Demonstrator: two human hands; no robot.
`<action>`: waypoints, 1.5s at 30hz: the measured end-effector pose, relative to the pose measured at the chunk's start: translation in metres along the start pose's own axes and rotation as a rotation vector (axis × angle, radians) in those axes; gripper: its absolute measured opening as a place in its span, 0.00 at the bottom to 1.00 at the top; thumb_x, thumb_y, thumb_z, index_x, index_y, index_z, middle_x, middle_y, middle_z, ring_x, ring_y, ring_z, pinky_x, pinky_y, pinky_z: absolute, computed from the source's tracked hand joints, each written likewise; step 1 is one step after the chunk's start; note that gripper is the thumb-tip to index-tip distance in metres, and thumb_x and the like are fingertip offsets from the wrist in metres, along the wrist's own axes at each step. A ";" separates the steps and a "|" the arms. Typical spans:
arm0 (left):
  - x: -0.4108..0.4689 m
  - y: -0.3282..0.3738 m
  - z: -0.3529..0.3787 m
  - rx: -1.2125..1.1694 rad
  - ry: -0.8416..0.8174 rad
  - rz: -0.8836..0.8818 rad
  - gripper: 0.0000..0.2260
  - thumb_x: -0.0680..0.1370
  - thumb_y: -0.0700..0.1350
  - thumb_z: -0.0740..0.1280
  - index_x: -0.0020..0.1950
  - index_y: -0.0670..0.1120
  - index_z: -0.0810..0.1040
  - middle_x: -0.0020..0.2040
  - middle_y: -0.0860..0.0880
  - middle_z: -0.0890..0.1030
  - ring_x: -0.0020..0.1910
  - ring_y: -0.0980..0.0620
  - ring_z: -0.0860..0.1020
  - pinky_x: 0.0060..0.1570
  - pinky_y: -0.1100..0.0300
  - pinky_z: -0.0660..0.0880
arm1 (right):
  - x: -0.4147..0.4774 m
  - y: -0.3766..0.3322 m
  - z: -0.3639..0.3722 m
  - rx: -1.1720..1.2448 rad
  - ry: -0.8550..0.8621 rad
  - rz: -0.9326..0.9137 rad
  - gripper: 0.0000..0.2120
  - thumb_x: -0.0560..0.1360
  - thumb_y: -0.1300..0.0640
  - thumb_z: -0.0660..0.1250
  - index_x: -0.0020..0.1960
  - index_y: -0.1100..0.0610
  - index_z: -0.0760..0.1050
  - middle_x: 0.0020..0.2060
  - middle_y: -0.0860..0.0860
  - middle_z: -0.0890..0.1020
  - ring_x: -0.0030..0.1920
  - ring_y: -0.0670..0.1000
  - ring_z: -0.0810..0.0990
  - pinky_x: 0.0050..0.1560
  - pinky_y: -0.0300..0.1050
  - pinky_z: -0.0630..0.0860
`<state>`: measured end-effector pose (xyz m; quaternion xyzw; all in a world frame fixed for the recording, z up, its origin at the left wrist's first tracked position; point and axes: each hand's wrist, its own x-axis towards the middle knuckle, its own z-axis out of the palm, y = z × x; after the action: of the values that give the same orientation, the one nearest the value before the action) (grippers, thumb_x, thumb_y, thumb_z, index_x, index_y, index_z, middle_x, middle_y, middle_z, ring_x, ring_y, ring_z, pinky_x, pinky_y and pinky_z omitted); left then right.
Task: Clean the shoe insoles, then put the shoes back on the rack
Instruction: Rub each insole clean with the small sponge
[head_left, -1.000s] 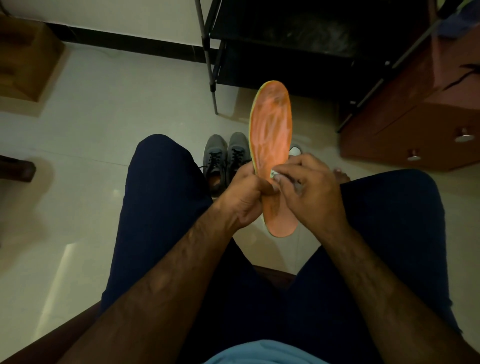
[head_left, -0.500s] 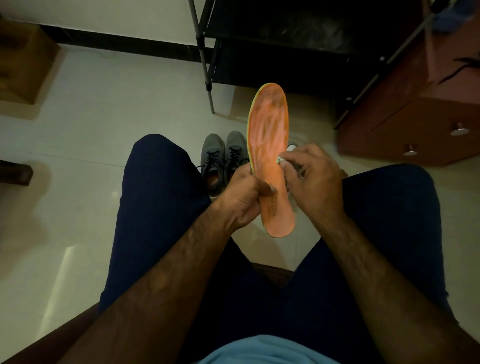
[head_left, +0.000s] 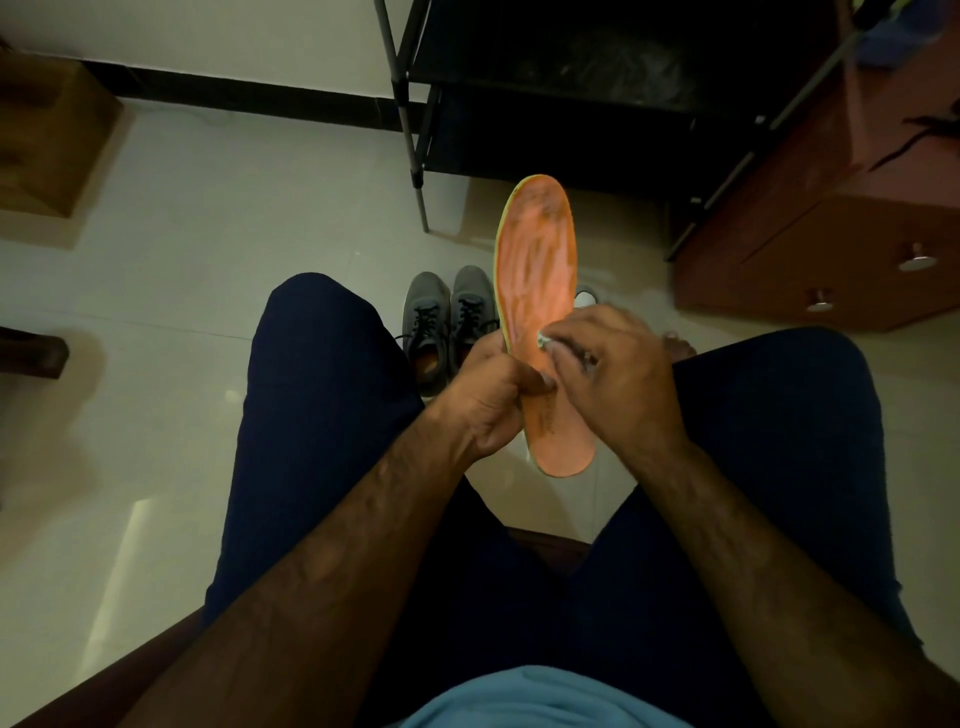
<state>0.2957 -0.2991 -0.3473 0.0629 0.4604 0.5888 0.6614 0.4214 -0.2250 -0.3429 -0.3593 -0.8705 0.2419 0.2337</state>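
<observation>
Right, one orange insole sits centre frame, held up on end between the knees, its toe end pointing at the top of the picture and its heel end lowest. One left hand has it: the grip is wrapped round the insole's left edge at mid-length, thumb lying across the orange face. One right hand comes in from the right side, its grip pinching a small pale wipe and pressing it flat on the insole just above that thumb. Pale streaks run down the orange surface, and there are dark marks near the heel end, too blurred to read as writing.

Down on the floor, just left of the insole, two grey laced shoes stand side by side, touching, toes toward the top; the left one shows an orange lining inside. Above them, top centre, one black rack stands on thin legs. At the right edge, one reddish cabinet carries two round knobs. Upper left, one wooden box sits against the wall.
</observation>
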 end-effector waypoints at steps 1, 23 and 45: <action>0.000 -0.001 0.001 0.000 0.000 -0.009 0.27 0.72 0.19 0.55 0.68 0.34 0.74 0.54 0.36 0.81 0.55 0.41 0.81 0.57 0.46 0.80 | 0.005 0.004 -0.001 0.003 0.035 0.038 0.07 0.76 0.61 0.73 0.53 0.57 0.85 0.49 0.53 0.83 0.51 0.53 0.81 0.52 0.52 0.79; -0.002 0.000 -0.001 0.068 -0.002 -0.001 0.27 0.73 0.19 0.54 0.68 0.34 0.74 0.54 0.36 0.79 0.55 0.41 0.81 0.63 0.43 0.76 | 0.008 0.000 0.004 -0.004 0.007 0.055 0.07 0.77 0.60 0.71 0.53 0.57 0.86 0.48 0.52 0.82 0.52 0.54 0.79 0.54 0.51 0.77; 0.002 -0.006 -0.005 0.026 -0.097 0.011 0.22 0.67 0.23 0.59 0.60 0.32 0.76 0.47 0.38 0.80 0.50 0.43 0.81 0.51 0.52 0.79 | -0.006 -0.014 0.007 0.017 -0.054 0.017 0.09 0.78 0.55 0.69 0.55 0.52 0.86 0.49 0.48 0.83 0.52 0.53 0.77 0.52 0.52 0.75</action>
<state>0.2969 -0.3011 -0.3553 0.1028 0.4351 0.5826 0.6787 0.4143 -0.2404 -0.3410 -0.3581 -0.8712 0.2610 0.2111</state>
